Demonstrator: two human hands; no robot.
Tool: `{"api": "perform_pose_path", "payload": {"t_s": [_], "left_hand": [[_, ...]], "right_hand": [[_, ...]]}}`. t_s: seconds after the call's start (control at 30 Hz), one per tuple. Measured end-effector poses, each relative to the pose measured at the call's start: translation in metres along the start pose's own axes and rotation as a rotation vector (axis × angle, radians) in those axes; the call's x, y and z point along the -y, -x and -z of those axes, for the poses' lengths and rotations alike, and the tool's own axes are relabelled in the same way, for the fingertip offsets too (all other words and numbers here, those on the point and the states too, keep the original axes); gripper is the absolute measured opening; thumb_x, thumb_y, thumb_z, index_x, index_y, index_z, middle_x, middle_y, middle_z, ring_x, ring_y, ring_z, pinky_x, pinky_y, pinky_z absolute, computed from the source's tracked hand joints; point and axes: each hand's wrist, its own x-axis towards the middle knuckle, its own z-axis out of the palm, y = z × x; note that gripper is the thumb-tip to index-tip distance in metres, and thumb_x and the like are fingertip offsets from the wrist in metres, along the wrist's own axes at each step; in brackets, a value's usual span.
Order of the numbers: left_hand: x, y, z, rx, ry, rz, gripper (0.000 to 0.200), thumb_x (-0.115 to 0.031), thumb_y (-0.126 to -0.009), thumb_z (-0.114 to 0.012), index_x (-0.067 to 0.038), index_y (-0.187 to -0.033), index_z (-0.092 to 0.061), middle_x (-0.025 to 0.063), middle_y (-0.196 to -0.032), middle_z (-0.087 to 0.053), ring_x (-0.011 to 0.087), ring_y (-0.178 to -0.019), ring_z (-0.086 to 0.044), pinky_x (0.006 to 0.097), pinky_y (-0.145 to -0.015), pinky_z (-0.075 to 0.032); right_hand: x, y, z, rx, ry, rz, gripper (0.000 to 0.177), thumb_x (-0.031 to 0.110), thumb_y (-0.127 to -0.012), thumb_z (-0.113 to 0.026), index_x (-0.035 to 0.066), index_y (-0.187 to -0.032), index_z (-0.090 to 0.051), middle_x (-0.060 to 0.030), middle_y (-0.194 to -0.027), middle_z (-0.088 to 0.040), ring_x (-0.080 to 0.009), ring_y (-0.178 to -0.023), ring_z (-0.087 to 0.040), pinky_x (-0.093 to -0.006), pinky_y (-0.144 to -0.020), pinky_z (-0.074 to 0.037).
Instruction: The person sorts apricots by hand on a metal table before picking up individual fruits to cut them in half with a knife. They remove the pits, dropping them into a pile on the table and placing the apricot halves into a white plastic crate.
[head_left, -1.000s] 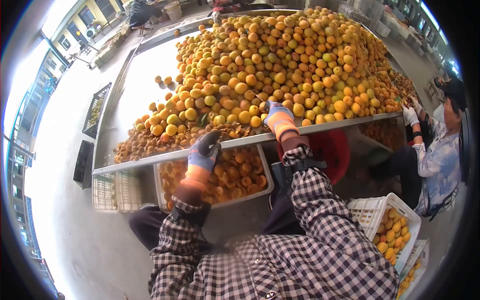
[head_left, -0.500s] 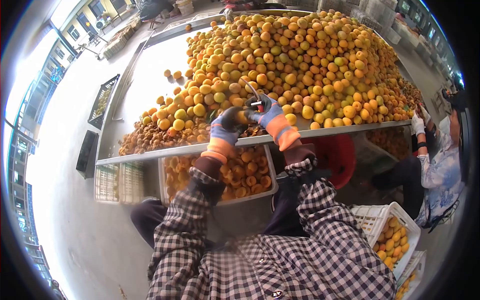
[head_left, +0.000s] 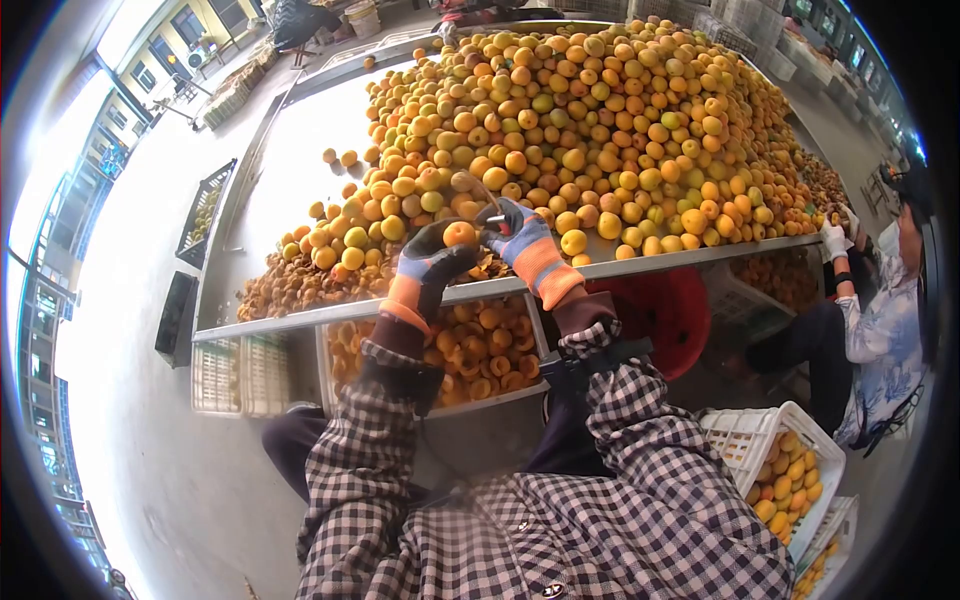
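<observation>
My left hand point(head_left: 430, 262), in a dark-palmed glove with an orange cuff, is closed on a whole apricot point(head_left: 460, 234) above the table's front edge. Close beside it on the right, my right hand point(head_left: 522, 240), gloved alike, grips a small curved knife point(head_left: 496, 219) with a reddish handle. The knife's thin blade points up and left, blurred, above the fruit. Behind both hands rises a large heap of apricots point(head_left: 590, 130). Brown apricot pits point(head_left: 290, 287) lie along the front left of the metal table point(head_left: 235, 240).
Beneath the table edge stands a crate of halved apricots point(head_left: 485, 350), with a red tub point(head_left: 665, 320) to its right. White crates point(head_left: 735, 440) of apricots are at lower right. A co-worker in white gloves point(head_left: 838, 240) sits at the right corner. Black crates point(head_left: 205, 210) rest on the left floor.
My hands have moved slightly apart, the left going left and down. The apricot in it now shows plainly. The knife has shifted left with my right hand.
</observation>
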Motion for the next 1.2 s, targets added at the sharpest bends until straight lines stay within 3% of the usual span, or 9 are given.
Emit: {"api": "perform_pose_path", "payload": {"t_s": [0.17,0.23,0.3,0.33,0.43,0.73,0.8,1.13,1.2], "left_hand": [[-0.004,0.004,0.005,-0.080,0.029,0.025,0.045,-0.010,-0.084,-0.066,-0.003,-0.126,-0.052,0.0067,-0.110,-0.063,0.0155,-0.094,-0.063,0.0265,-0.078,-0.054],[-0.004,0.004,0.006,-0.073,-0.022,0.006,0.044,-0.010,-0.085,-0.065,-0.004,-0.126,-0.052,0.0062,-0.111,-0.062,0.0144,-0.093,-0.063,0.0255,-0.076,-0.053],[-0.006,0.005,0.007,-0.063,-0.176,-0.011,0.043,-0.011,-0.086,-0.064,-0.004,-0.126,-0.052,0.0063,-0.112,-0.061,0.0131,-0.092,-0.062,0.0246,-0.073,-0.052],[-0.006,0.006,0.008,-0.066,-0.176,-0.012,0.043,-0.011,-0.086,-0.064,-0.004,-0.126,-0.052,0.0063,-0.112,-0.061,0.0131,-0.092,-0.062,0.0246,-0.073,-0.052],[-0.006,0.011,0.014,-0.074,-0.088,-0.088,0.043,-0.011,-0.084,-0.067,-0.003,-0.124,-0.054,0.0041,-0.107,-0.063,0.0107,-0.087,-0.060,0.0232,-0.068,-0.050],[-0.007,0.007,0.028,-0.030,-0.037,-0.220,0.054,-0.010,-0.081,-0.072,-0.001,-0.129,-0.051,0.0060,-0.112,-0.062,0.0117,-0.090,-0.061,0.0239,-0.071,-0.051],[-0.006,0.004,0.031,-0.032,-0.004,-0.239,0.055,-0.008,-0.079,-0.074,0.000,-0.128,-0.052,0.0069,-0.112,-0.063,0.0125,-0.093,-0.062,0.0238,-0.073,-0.052],[-0.011,0.017,0.020,-0.135,-0.012,-0.290,0.045,-0.009,-0.080,-0.073,0.002,-0.121,-0.058,0.0073,-0.108,-0.065,0.0145,-0.095,-0.061,0.0274,-0.085,-0.050],[-0.020,0.025,0.009,-0.182,-0.084,-0.309,0.041,-0.013,-0.083,-0.071,0.003,-0.119,-0.059,0.0068,-0.108,-0.065,0.0145,-0.097,-0.060,0.0276,-0.087,-0.048]], "right_hand": [[0.024,0.011,0.009,-0.173,0.392,-0.067,0.034,0.025,-0.081,-0.071,0.010,-0.109,-0.059,-0.0140,-0.098,-0.068,-0.0340,-0.096,-0.063,-0.0398,-0.079,-0.050],[0.025,0.009,0.005,-0.194,0.154,-0.003,0.029,0.023,-0.085,-0.068,0.009,-0.108,-0.060,-0.0151,-0.094,-0.067,-0.0347,-0.091,-0.064,-0.0390,-0.077,-0.050],[0.030,0.012,0.007,-0.008,-0.067,0.088,0.026,0.010,-0.085,-0.068,-0.002,-0.107,-0.061,-0.0146,-0.099,-0.068,-0.0198,-0.086,-0.065,-0.0283,-0.076,-0.050],[0.029,0.013,0.006,0.023,0.003,0.171,0.019,0.007,-0.088,-0.064,-0.002,-0.104,-0.061,-0.0132,-0.096,-0.068,-0.0153,-0.082,-0.064,-0.0266,-0.074,-0.050],[0.047,0.023,0.010,0.108,0.092,0.144,0.015,0.006,-0.089,-0.063,-0.003,-0.101,-0.061,-0.0108,-0.092,-0.068,-0.0128,-0.080,-0.062,-0.0264,-0.073,-0.049],[0.046,0.029,-0.006,0.185,0.058,0.135,0.013,0.006,-0.089,-0.062,0.001,-0.100,-0.060,-0.0135,-0.083,-0.064,-0.0164,-0.076,-0.063,-0.0292,-0.067,-0.048],[0.036,0.028,-0.012,0.154,0.094,0.126,0.022,0.018,-0.087,-0.062,0.006,-0.106,-0.061,-0.0163,-0.096,-0.065,-0.0361,-0.090,-0.062,-0.0387,-0.074,-0.050],[0.042,0.034,-0.034,0.131,0.135,0.179,0.025,0.018,-0.085,-0.061,0.007,-0.107,-0.055,-0.0182,-0.094,-0.064,-0.0383,-0.092,-0.061,-0.0415,-0.075,-0.049],[0.047,0.033,-0.036,0.134,0.093,0.222,0.029,0.013,-0.085,-0.062,0.002,-0.112,-0.058,-0.0189,-0.099,-0.064,-0.0376,-0.093,-0.061,-0.0393,-0.077,-0.051]]}}
